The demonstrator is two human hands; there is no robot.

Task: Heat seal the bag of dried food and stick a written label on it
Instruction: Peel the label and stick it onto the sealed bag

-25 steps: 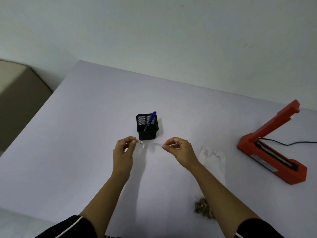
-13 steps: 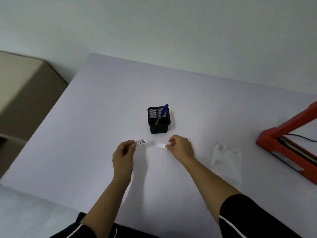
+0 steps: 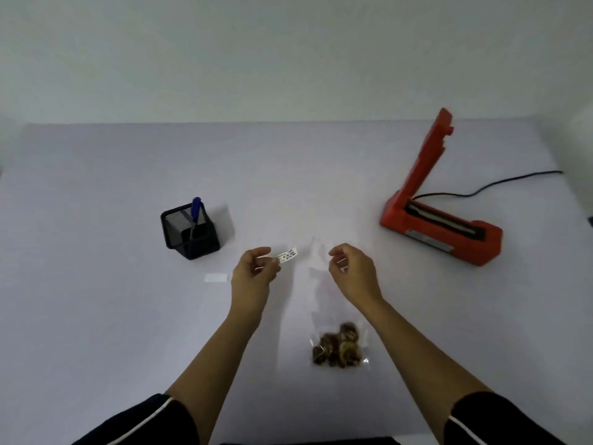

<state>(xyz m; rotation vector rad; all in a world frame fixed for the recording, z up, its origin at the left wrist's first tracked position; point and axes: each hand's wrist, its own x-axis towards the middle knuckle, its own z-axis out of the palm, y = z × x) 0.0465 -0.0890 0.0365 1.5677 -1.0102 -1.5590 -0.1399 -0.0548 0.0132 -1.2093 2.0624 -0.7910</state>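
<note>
A clear plastic bag (image 3: 324, 284) lies flat on the table, with brown dried food (image 3: 338, 345) gathered at its near end. My left hand (image 3: 255, 273) pinches a small white label (image 3: 286, 255) with dark writing, held just left of the bag's far end. My right hand (image 3: 354, 271) hovers over the bag's upper part with fingers loosely curled, holding nothing. A blank white backing strip (image 3: 216, 278) lies on the table left of my left hand. The red heat sealer (image 3: 442, 220) stands at the right with its lid raised.
A black mesh pen holder (image 3: 190, 231) with a blue pen (image 3: 194, 213) stands left of centre. The sealer's black cable (image 3: 500, 184) runs off to the right. A pale wall lies behind the grey table (image 3: 96, 316).
My right hand has let go of the white backing strip, which now lies on the table at the left, and moved over the bag. The view has swung right.
</note>
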